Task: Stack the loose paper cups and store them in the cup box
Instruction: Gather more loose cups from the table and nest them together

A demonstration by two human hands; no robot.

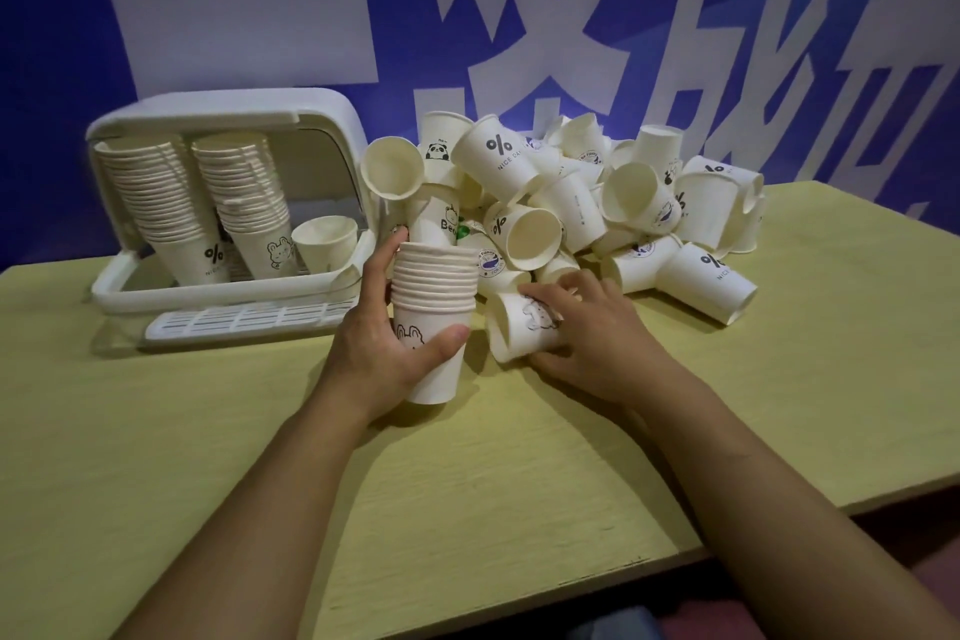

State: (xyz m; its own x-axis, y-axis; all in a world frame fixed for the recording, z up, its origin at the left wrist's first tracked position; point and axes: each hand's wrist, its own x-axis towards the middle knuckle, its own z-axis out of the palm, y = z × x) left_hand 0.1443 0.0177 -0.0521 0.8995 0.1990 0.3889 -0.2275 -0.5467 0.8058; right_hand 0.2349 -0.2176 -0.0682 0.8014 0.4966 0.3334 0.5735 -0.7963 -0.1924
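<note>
Blue lettered wall behind, the table carries it all: left hand grips the stack upright, right hand curls round a fallen cup near the cup box; best tip it rim-up, then nest it squarely

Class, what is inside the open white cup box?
Inside the cup box: two leaning cup stacks and one single cup. Whatever lies behind them is hidden.
</note>
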